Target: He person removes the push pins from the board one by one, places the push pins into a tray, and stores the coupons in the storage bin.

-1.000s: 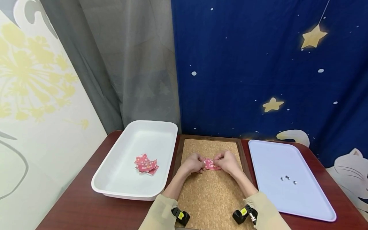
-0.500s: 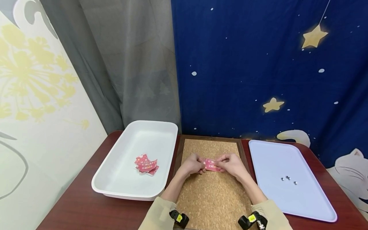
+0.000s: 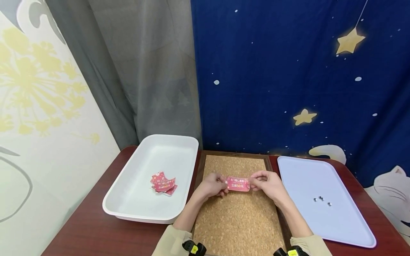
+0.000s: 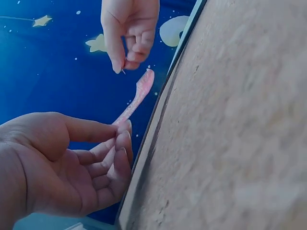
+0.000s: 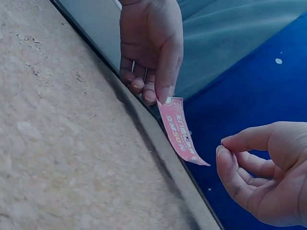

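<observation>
My left hand pinches the left end of a pink paper coupon with white and yellow print, between thumb and index finger. The coupon is held up over the corkboard, slightly curved, and a small dark spot marks its printed face in the right wrist view. My right hand is by the coupon's right end; both wrist views show its fingertips apart from the paper. Its thumb and index finger pinch a thumbtack, of which only a thin pale tip shows. The remaining fingers curl loosely.
To the left stands a deep white tub with a small pile of pink coupons in it. A pale blue tray on the right bears several silver thumbtacks. The board's wooden frame borders the cork.
My right hand has moved right, off the coupon to its right end, uncovering more of the print. The left hand keeps its pinch and has shifted slightly left.
</observation>
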`<state>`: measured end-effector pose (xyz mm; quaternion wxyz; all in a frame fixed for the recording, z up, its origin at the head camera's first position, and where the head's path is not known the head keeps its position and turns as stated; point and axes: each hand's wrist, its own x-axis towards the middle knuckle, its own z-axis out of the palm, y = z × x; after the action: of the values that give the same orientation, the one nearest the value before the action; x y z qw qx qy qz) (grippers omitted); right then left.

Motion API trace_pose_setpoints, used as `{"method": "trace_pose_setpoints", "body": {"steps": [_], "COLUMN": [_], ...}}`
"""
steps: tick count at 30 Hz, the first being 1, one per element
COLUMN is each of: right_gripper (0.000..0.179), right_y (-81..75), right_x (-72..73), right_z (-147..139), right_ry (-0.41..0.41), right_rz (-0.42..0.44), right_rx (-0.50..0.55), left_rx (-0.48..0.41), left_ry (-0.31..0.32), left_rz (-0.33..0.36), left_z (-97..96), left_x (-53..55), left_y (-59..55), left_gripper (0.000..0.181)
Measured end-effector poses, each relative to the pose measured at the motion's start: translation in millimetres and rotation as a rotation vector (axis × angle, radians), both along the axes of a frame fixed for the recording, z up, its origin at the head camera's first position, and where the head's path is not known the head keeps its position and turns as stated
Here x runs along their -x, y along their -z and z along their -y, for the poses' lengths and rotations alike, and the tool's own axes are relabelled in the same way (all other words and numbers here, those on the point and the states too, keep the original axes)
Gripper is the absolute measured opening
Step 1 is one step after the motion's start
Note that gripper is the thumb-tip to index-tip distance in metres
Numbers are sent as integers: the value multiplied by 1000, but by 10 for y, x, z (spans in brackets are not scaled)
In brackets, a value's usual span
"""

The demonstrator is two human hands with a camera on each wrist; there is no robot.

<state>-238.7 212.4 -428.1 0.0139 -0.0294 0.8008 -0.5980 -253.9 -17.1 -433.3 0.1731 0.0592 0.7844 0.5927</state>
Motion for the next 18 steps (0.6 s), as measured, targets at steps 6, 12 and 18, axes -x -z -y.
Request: {"method": "trace_pose_setpoints", "body": {"steps": [6,12,18], "right_gripper": [20,22,22], "right_y": [-99,-138,-170], "right_x": [-64,-120,-156], "right_z": [-69,-161,-249], "right_ry": [-6,5,5], "right_rz": [-20,-28,-49], "right_rx": [1,7,-7], "left_rx": [17,12,2], "left_ry": [10,65,65], "left_rz": [-36,-93,-119], "left_z": [47,138,249], "left_x": [-40,-41,-42], "left_y": [-77,-81,-133], "left_gripper": [5,4,8]}}
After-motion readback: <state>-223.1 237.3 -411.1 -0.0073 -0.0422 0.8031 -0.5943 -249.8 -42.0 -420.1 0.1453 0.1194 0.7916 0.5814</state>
